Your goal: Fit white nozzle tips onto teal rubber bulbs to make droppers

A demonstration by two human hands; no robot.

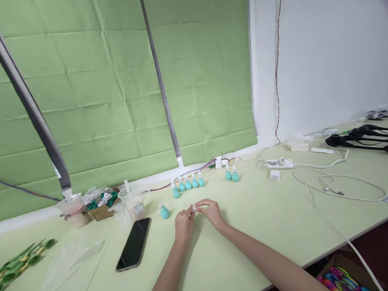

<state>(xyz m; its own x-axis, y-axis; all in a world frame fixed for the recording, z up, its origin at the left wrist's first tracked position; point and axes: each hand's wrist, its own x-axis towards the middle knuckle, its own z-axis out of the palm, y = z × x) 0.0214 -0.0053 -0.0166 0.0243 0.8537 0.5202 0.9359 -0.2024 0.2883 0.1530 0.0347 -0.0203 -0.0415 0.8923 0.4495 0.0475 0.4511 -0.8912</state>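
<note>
My left hand and my right hand meet over the table, fingertips pinched on a small whitish piece. It is too small and blurred to name. Left of my hands stands a turquoise bulb with a clear nozzle. Behind it several similar turquoise bulbs form a row near the wall. Two more turquoise bulbs stand farther right, close together.
A black phone lies to the left. Behind it are two drink cups and a small cardboard box. Green plastic pieces lie far left. White cables and a power strip spread across the right side.
</note>
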